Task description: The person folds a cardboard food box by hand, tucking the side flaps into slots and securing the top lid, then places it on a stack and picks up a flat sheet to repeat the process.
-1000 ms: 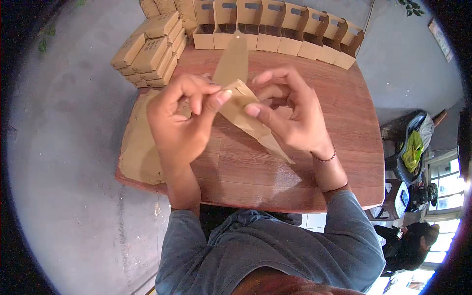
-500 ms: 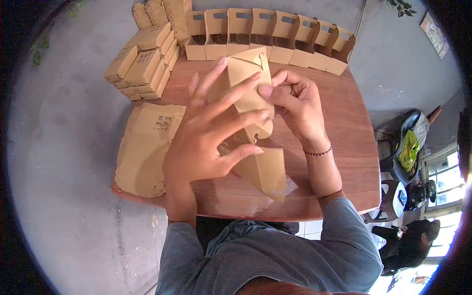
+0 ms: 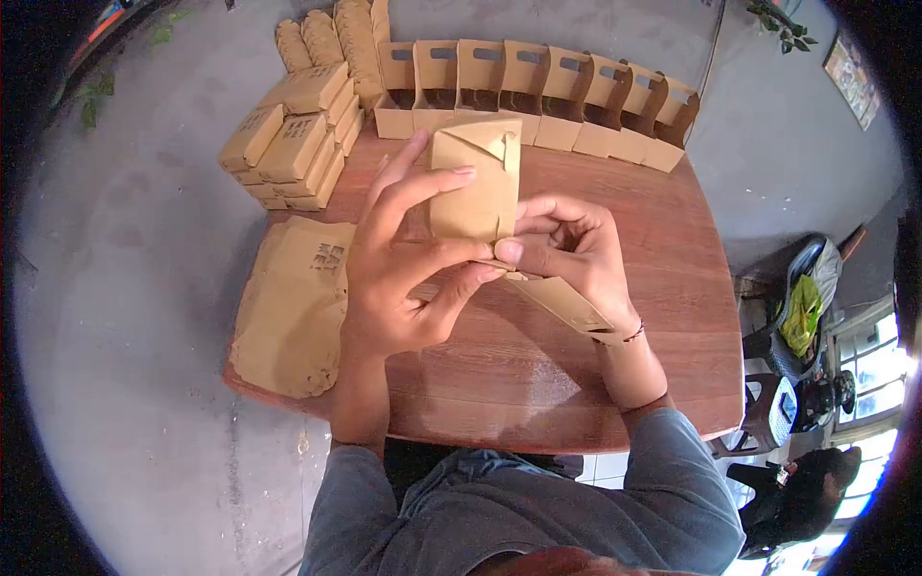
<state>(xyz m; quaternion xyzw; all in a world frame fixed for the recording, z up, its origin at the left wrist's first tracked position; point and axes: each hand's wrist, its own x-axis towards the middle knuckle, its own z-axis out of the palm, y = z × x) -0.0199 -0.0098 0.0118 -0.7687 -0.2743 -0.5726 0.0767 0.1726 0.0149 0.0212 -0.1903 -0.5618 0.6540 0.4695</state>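
Observation:
Between my hands, above the table, is a partly folded brown cardboard box [image 3: 473, 197]. Its panel stands toward the top with a tab through a slot, and a loose flap hangs down over my right wrist. My left hand [image 3: 408, 259] grips the box from the left, forefinger on the panel and thumb pinching the lower edge. My right hand [image 3: 571, 245] pinches that same lower edge from the right, thumb beside the left fingertips. Some right fingers are curled and partly hidden behind the box.
The wooden table [image 3: 653, 317] carries a stack of flat cardboard sheets [image 3: 288, 307] at left. Stacked closed boxes [image 3: 293, 144] stand behind them. A row of open cardboard carriers with handle holes [image 3: 543, 106] lines the far edge. Chairs [image 3: 768, 413] and a person [image 3: 797, 499] are at right.
The box has been tilted, its loose flap swinging from the lower middle to the right over my wrist. Both hands have moved to its lower edge, my left fingers closing from a spread.

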